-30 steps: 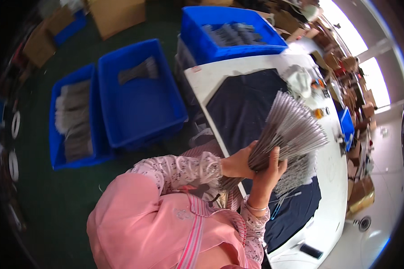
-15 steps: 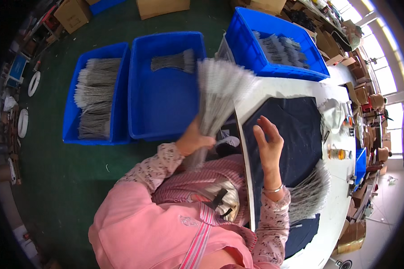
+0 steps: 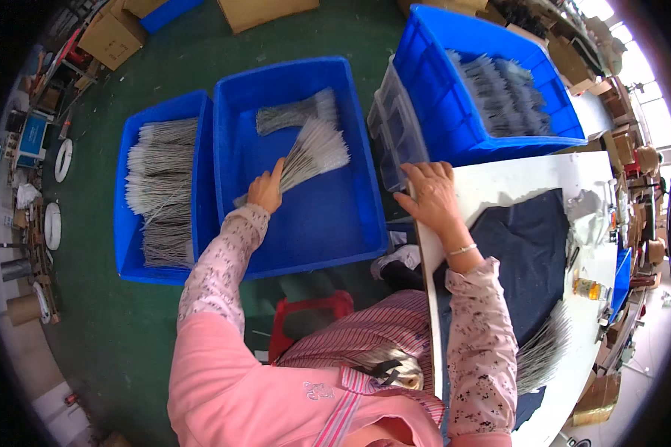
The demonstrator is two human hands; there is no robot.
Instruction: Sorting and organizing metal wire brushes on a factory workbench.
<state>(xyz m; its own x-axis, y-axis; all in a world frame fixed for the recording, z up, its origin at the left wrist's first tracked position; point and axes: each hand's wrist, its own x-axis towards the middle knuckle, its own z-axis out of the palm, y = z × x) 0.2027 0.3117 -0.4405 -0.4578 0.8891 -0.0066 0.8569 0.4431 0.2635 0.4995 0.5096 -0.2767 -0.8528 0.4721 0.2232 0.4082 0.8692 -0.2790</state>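
Note:
My left hand reaches over the middle blue bin, fingers wrapped around the narrow end of a bundle of thin wire brushes. Its pale, bristly ends fan out toward the right. Farther back in the same bin lies another bundle of wire brushes. On the near left corner of the white table rests my right hand, fingers spread and holding nothing. Dark cloth covers part of the tabletop, and a loose heap of wire brushes lies on it beside my right forearm.
Bundles fill a blue bin at left. A taller blue crate with more bundles stands beyond the table, next to a clear plastic box. A small bottle is on the table. Below the middle bin is a red stool.
My left hand has carried the brush bundle left and away from me, over the middle bin. My right hand has moved from above the cloth onto the table's corner. The view has shifted.

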